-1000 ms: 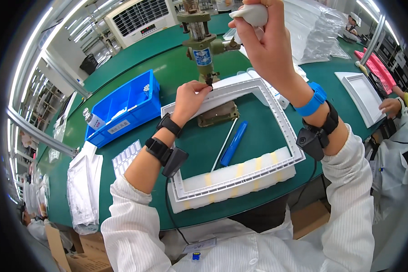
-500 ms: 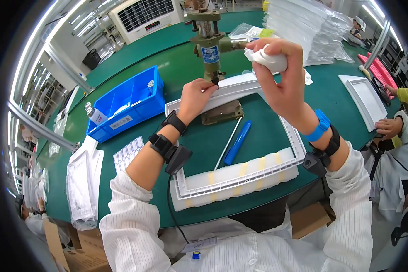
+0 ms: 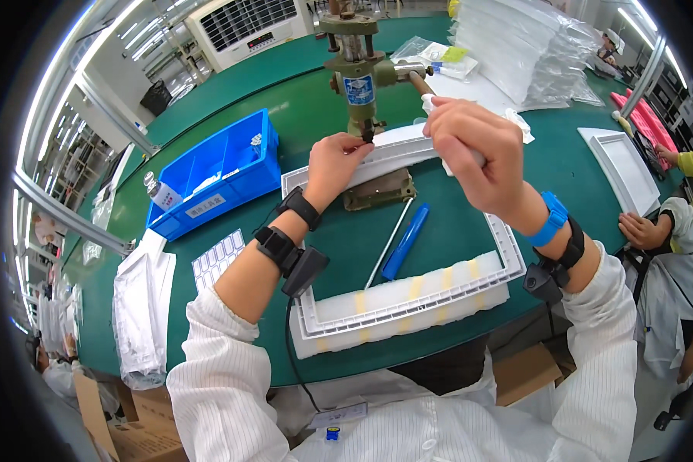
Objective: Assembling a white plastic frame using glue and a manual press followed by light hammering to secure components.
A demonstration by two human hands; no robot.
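A green hand press [image 3: 359, 81] stands at the table's far side. Its lever, padded with white wrapping at the grip, angles down to the right, and my right hand [image 3: 479, 150] is closed round the grip. My left hand [image 3: 337, 165] has thumb and fingertips pinched beside the press's dark lower tip; what they hold there is too small to make out. The far bar of a rectangular white plastic frame [image 3: 508, 245] lies under the tip, near the press's metal base [image 3: 379, 190]. Foam strips with yellow tape [image 3: 408, 296] lie along the frame's near side.
Inside the frame lie a blue marker [image 3: 405, 242] and a thin rod [image 3: 386, 245]. A blue divided bin [image 3: 235, 189] with a bottle [image 3: 162, 192], a label sheet [image 3: 217, 262] and bagged parts [image 3: 141, 308] are left. Bagged stacks [image 3: 516, 50] stand back right; a co-worker's hand [image 3: 643, 231] touches a white tray.
My right hand has come down and rolled over, with the press lever's brown end section now showing beyond it. My left hand has stayed by the press tip.
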